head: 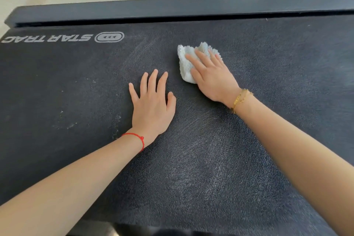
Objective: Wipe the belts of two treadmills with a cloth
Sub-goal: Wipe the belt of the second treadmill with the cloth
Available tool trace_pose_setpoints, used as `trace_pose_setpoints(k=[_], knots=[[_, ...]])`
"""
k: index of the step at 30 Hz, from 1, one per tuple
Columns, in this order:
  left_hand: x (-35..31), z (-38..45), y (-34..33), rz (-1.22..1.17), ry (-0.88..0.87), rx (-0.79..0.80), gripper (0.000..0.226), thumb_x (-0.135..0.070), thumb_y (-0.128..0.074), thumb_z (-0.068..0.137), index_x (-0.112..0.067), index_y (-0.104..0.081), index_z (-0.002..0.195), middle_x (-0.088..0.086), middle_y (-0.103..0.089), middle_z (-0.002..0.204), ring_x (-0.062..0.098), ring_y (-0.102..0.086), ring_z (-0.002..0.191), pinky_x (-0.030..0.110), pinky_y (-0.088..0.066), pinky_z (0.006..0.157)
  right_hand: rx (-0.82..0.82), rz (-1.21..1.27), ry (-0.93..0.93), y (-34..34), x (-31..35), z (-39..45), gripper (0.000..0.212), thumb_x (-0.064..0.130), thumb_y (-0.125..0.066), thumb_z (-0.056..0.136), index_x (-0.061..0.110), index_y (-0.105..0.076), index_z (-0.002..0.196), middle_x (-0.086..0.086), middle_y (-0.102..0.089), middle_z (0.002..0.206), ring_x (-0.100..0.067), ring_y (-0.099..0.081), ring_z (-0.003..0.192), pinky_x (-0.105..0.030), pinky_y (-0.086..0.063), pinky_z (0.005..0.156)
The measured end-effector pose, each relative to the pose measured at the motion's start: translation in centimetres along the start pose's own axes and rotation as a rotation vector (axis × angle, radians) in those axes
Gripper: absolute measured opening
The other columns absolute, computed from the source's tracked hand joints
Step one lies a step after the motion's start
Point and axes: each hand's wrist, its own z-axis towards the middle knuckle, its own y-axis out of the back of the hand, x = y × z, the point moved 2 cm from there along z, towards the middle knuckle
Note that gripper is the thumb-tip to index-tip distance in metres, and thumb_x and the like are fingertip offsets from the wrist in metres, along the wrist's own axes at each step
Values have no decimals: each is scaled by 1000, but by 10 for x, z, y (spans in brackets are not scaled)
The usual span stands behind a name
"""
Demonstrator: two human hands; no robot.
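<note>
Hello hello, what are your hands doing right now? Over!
Right hand flat on white cloth, pressing it to the belt. Left hand flat on bare belt, holding nothing. Nothing in the way.

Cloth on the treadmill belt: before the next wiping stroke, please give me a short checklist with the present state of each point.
1. Cloth lies under the right hand, fingers flat on it: ok.
2. Left hand rests flat on the belt, apart from the cloth: ok.
3. Belt to the left, near the white specks, is clean: not ok.
4. Path toward the logo is free: ok.
5. Cloth is damp: cannot tell.
6. Belt is stopped: cannot tell.
</note>
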Motion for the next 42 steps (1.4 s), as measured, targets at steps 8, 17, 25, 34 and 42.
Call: trace_pose_setpoints(k=[8, 17, 25, 34, 42], knots=[[-1, -1, 1, -21, 2, 11, 57, -36, -30, 102, -24, -20, 156, 2, -15, 164, 25, -7, 152, 62, -5, 119, 56, -27, 36, 8, 19, -105, 51, 35, -19, 106, 30, -16, 156, 3, -12, 164, -22, -4, 153, -38, -1, 124], [-2, -3, 2, -53, 5, 4, 57, -36, -29, 101, -23, -22, 156, 3, -18, 164, 26, -9, 152, 63, -5, 119, 103, -30, 65, 11, 46, -204, 50, 36, -22, 107, 31, -15, 156, 6, -9, 164, -14, 5, 152, -33, 5, 124], [-2, -4, 3, -41, 7, 11, 57, -36, -28, 102, -23, -19, 157, 3, -16, 165, 26, -8, 152, 62, -4, 119, -19, -36, -90, 9, 9, -149, 52, 37, -21, 106, 29, -15, 157, 2, -9, 165, -23, -5, 153, -42, -4, 123], [-1, -2, 1, -2, -4, 15, 58, -36, -28, 102, -21, -20, 157, 4, -16, 165, 26, -9, 152, 62, -6, 119, -9, -37, -98, -4, 32, -43, 53, 40, -24, 105, 30, -16, 156, -4, -11, 165, -38, -2, 150, -48, 0, 122], [-1, -1, 0, 10, -11, 29, 60, -39, -21, 101, -23, -15, 158, 3, -12, 166, 26, -6, 153, 62, -6, 120, -92, -99, -231, 11, -46, 5, 50, 35, -22, 105, 24, -21, 154, -9, -15, 162, -44, -14, 145, -50, -6, 120]])
